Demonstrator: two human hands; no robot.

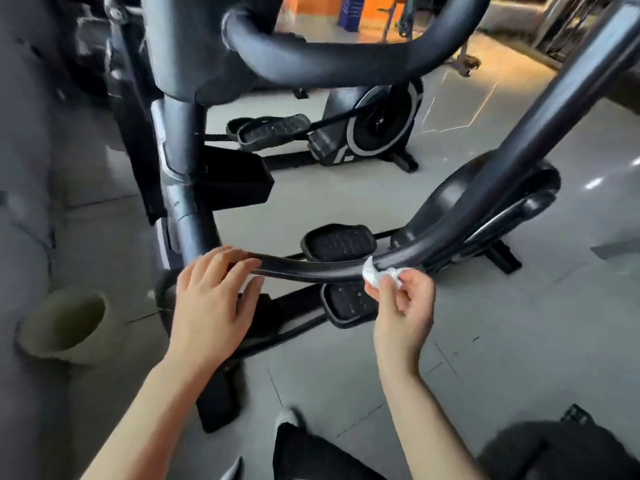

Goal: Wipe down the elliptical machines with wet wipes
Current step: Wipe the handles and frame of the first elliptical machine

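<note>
Fingers of the right hand (403, 303) pinch a crumpled wet wipe (377, 274) against the handlebar (311, 270); left hand (214, 296) rests flat, steadying. Next: slide the wipe along toward the left fingers.

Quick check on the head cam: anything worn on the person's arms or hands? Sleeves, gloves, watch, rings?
Nothing visible. The left hand and right hand are bare, with no gloves. No rings show on the fingers. Both forearms are bare from the wrists to the bottom edge of the frame, with no sleeve, watch or band in view. Nails look short and unpainted.
</note>
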